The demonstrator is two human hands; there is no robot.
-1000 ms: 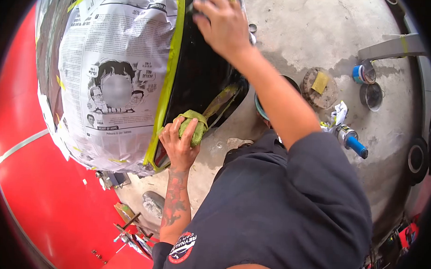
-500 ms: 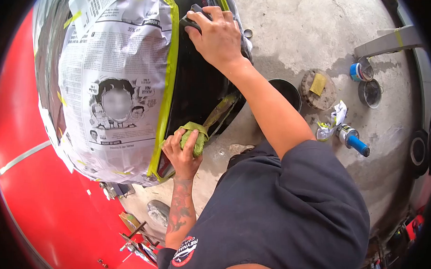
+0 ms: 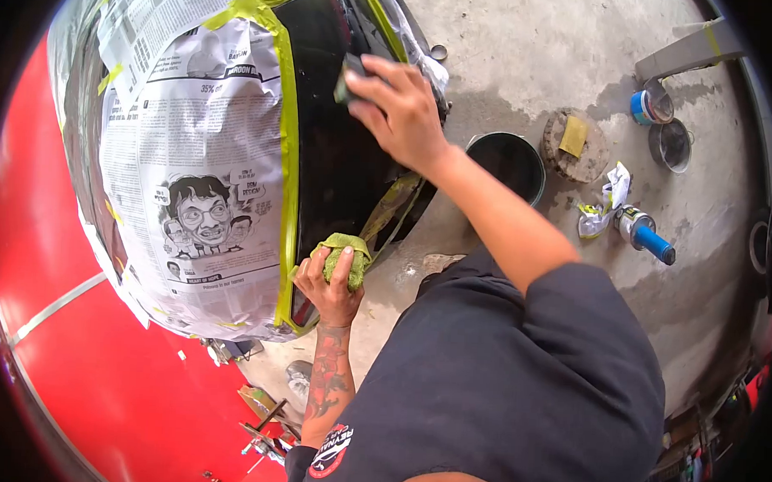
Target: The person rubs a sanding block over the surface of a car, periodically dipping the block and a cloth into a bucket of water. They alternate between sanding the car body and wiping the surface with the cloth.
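Panel (image 3: 338, 154), black and glossy with a smooth, curving face, lies in front of the person, left of the view's centre, framed along its long inner edge by yellow-green tape (image 3: 289, 178). Beyond that tape, wrinkled newspaper (image 3: 211, 124) covers the rounded body beside it, its printed cartoon bulging with the curve. The right hand (image 3: 403, 106) is over the upper part of the panel in a narrow grip, thumb and fingers closed on a small, dark, flat-sided block (image 3: 349, 80); blur hides its finer texture. The left hand (image 3: 325, 290) is wrapped around a bunched green cloth (image 3: 347, 261), rough and fuzzy, its fingers lying over the folds at the lower end of the panel, near the tape. Compared with the earlier frame, the right hand and block have moved across the panel, farther from the inner tape, while the left hand keeps its hold on the cloth at the same end. More of the round, dark bucket (image 3: 539, 161) now shows past the right forearm. Near it, on rough, stained concrete (image 3: 529, 50), a yellow, rectangular pad (image 3: 573, 135) rests on a coarse round slab (image 3: 593, 167).
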